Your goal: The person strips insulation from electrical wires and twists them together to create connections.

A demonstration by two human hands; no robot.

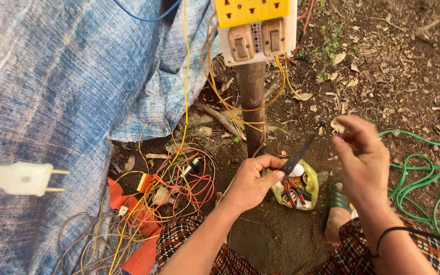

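Bare leaf-strewn dirt ground (383, 61), blue tarp (42, 91)

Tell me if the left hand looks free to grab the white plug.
Probably not: the left hand is pinching a thin dark blade, and the white plug hangs far off against the blue tarp.

Bare dirt lies open below the left hand's fingers (266, 168), while the wooden post (252, 102) stands just above them and a tangle of wires (179, 178) crowds their left side.
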